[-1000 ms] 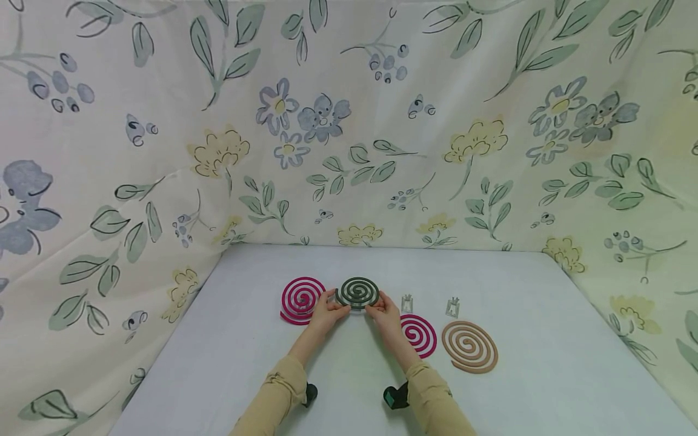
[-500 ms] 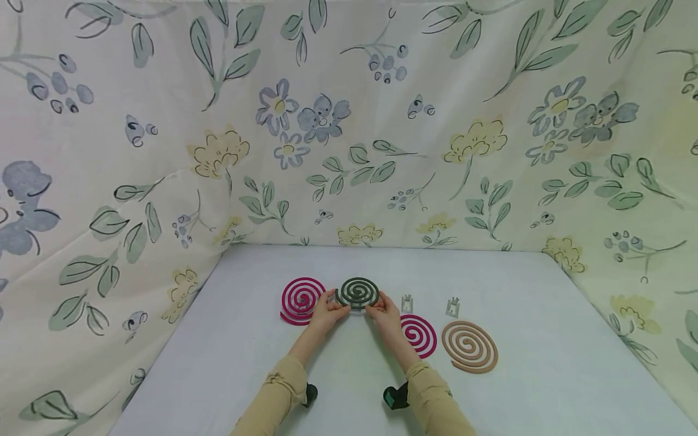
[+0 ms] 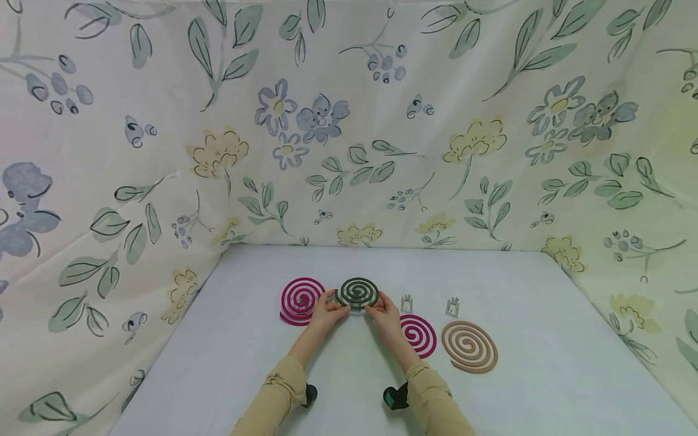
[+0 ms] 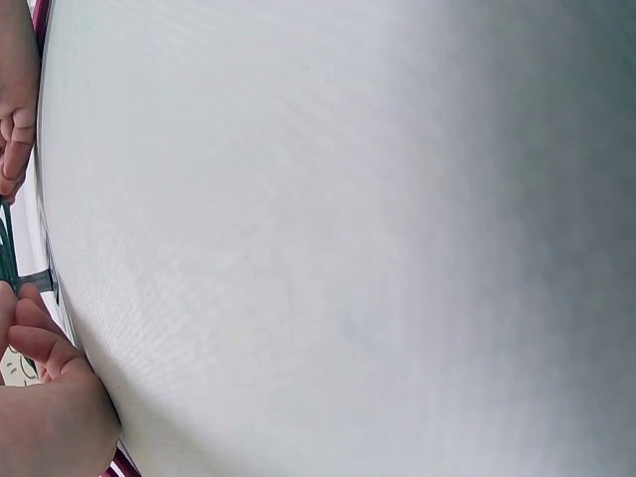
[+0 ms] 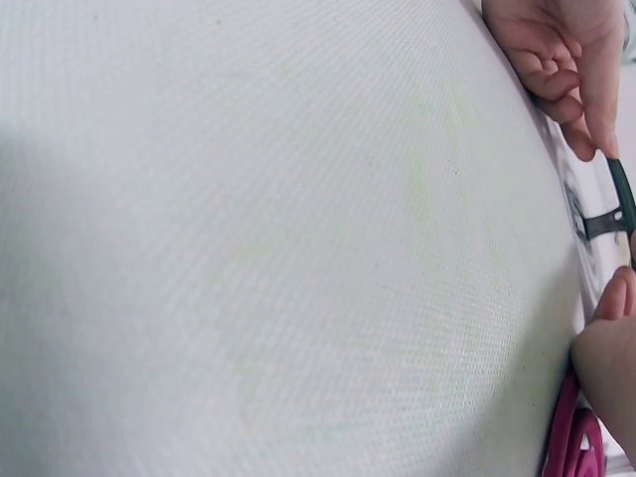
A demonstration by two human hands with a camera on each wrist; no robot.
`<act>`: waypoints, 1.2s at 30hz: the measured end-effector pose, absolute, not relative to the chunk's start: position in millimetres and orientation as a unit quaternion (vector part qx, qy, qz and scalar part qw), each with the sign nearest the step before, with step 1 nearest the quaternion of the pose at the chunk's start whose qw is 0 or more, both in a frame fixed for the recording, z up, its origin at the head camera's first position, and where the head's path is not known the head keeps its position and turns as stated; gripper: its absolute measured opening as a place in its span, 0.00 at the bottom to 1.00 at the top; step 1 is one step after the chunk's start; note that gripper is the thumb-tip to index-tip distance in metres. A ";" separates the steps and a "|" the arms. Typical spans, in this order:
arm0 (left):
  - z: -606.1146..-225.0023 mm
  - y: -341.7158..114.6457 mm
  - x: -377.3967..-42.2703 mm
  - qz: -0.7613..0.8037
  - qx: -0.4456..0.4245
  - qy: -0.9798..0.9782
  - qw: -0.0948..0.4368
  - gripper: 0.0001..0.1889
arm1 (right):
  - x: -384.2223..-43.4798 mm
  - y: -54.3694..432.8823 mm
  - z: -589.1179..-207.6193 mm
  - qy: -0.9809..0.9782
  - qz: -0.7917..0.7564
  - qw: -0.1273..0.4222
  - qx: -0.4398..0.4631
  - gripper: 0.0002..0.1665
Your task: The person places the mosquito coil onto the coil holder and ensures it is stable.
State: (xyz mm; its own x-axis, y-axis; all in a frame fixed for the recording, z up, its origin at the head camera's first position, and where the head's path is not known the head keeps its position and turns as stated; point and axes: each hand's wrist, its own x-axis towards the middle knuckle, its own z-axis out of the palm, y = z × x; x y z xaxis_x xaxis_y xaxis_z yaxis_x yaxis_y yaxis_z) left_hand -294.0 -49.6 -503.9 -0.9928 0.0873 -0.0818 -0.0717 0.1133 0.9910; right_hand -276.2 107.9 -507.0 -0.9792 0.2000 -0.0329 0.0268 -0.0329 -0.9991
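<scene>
Between both hands is a dark green mosquito coil (image 3: 357, 291), level and flat. My left hand (image 3: 327, 312) pinches its left edge with thumb and fingers, and my right hand (image 3: 385, 312) pinches its right edge. Right beneath it, a grey metal stand's upright (image 5: 602, 224) shows in the right wrist view, meeting the coil's underside; the head view mostly hides this stand. In the left wrist view the left hand (image 4: 60, 397) is low at the left edge, with the right hand (image 4: 15, 109) above it. A magenta coil (image 3: 303, 298) lies just left of the left hand, over another stand.
Two bare metal stands (image 3: 406, 298) are on the white table (image 3: 229, 375), right of the right hand. Nearer lie a second magenta coil (image 3: 412, 335), partly behind the right forearm, and a tan coil (image 3: 467, 345). A floral cloth (image 3: 349, 200) encloses the back and sides.
</scene>
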 end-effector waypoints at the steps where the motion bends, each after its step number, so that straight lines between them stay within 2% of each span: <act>1: -504.1 -49.5 -294.1 0.665 0.004 0.744 0.059 0.35 | -276.1 107.9 -506.9 -0.694 0.713 0.061 -0.080 0.38; 36: -507.2 -49.3 -295.2 0.668 0.001 0.742 0.054 0.35 | -276.6 107.8 -507.1 -0.698 0.707 0.063 -0.095 0.38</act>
State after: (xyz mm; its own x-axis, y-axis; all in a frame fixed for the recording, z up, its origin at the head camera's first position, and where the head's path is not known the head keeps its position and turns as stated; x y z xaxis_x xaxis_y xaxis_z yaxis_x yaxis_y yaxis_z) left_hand -295.2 -49.3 -507.2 -0.9941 0.0743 -0.0789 -0.0706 0.1073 0.9917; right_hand -276.6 107.8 -507.1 -0.9738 0.2226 -0.0463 0.0434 -0.0178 -0.9989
